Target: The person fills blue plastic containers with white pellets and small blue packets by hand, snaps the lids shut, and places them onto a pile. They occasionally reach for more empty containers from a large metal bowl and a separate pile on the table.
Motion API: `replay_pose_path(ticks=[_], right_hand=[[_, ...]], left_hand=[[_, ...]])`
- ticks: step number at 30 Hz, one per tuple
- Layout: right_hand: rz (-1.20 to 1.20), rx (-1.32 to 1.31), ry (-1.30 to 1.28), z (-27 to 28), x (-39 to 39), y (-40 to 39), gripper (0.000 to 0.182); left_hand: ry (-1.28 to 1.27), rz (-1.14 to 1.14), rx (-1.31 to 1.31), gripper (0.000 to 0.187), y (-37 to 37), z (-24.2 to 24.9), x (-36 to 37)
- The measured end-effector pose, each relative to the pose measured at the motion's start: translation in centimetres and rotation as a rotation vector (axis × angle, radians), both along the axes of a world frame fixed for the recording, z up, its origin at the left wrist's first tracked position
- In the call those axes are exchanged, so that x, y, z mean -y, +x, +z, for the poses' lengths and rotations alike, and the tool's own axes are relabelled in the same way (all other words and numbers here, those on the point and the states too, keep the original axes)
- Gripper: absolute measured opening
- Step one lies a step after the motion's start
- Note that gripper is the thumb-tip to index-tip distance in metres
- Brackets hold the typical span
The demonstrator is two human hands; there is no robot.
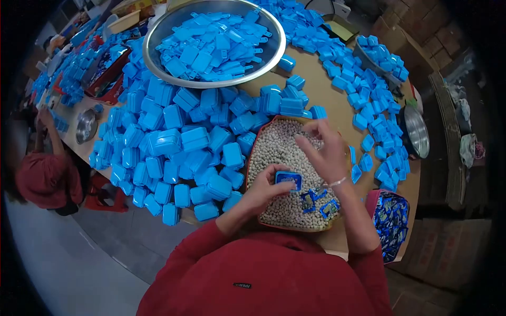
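My left hand [263, 188] grips a small blue plastic case [288, 181] with a dark blue printed face turned up. Beneath it lies a tray [255, 150] full of small whitish beads [279, 210]. My right hand [331, 158] is raised over the tray's far right part, thumb and fingers curved and apart, with nothing visible between them. Several dark blue printed pieces [329, 208] rest on the beads below the right wrist. Just past the right fingertips stands a light blue case [318, 112] at the edge of a large pile of closed blue cases [164, 141].
A metal bowl [153, 63] of flat blue pieces stands at the back. Loose blue parts [363, 105] spread along the table's right side. A pink-rimmed container [391, 221] of dark blue packets sits at right. Another person [47, 174] is at far left.
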State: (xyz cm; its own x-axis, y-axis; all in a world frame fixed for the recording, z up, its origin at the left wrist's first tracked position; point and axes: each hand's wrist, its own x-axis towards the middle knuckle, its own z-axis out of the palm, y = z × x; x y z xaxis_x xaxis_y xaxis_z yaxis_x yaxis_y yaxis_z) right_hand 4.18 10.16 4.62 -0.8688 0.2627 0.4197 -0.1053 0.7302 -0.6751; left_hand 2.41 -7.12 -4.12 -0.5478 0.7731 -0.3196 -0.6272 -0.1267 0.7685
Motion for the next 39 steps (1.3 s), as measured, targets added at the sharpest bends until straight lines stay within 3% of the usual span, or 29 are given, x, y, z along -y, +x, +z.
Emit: replay_pose_path(ticks=[2, 4, 6, 10, 14, 17, 19, 21, 23, 25, 27, 31, 34, 39], right_hand=[[0.069, -0.053, 0.133, 0.9, -1.0, -5.7, 0.014], [0.157, -0.135, 0.306, 2.1, -1.1, -11.8, 0.008], [0.146, -0.13, 0.597, 2.4, -1.3, -18.0, 0.01], [0.038, 0.036, 0.645, 0.8, -1.5, -28.3, 0.024], [0.005, 0.13, 0.716, 0.0, -1.2, -32.4, 0.013], [0.028, -0.149, 0.752, 1.5, -2.2, -29.2, 0.011], [0.025, -0.407, 0.61, 2.8, -2.7, -23.2, 0.014], [0.104, -0.194, 0.252, 3.4, -3.3, -13.8, 0.02], [0.103, 0.184, -0.198, -0.2, -5.1, -5.1, 0.026], [0.009, 0.302, -0.468, -5.2, -6.0, 1.8, 0.021], [-0.146, 0.473, -0.375, -7.8, -5.4, 6.3, 0.022], [-0.162, 0.349, 0.234, -8.5, -2.8, 9.0, 0.027], [-0.178, 0.303, 0.324, -9.2, -2.0, 8.3, 0.027], [-0.129, 0.322, 0.152, -8.9, -3.3, 8.6, 0.029]], left_hand=[[-0.136, 0.013, -0.128, 0.036, 0.2, -0.4, 0.0], [-0.117, 0.075, -0.265, 0.035, 0.5, -1.0, -0.2], [-0.17, 0.049, -0.307, 0.033, 0.4, -1.4, 0.0], [-0.18, 0.014, -0.16, 0.033, 0.0, 0.1, 0.3], [-0.19, -0.029, -0.098, 0.035, -0.2, -0.2, 0.4], [-0.093, 0.065, -0.119, 0.035, 0.1, -1.6, 0.1], [-0.117, 0.034, -0.067, 0.035, -0.4, -0.6, 0.3], [-0.112, 0.006, -0.077, 0.037, -0.4, -1.1, 0.4], [0.003, 0.069, 0.021, 0.036, -0.3, -0.2, 0.2], [0.072, 0.024, -0.018, 0.054, -0.3, 0.0, 0.4], [0.169, 0.001, -0.067, 0.064, 0.0, -0.2, 0.3], [0.14, -0.07, -0.134, 0.058, 0.5, 0.3, 0.6], [0.11, -0.058, -0.176, 0.053, 1.3, 1.5, 1.1], [0.035, -0.077, -0.304, 0.056, 1.7, 1.7, 1.8]])
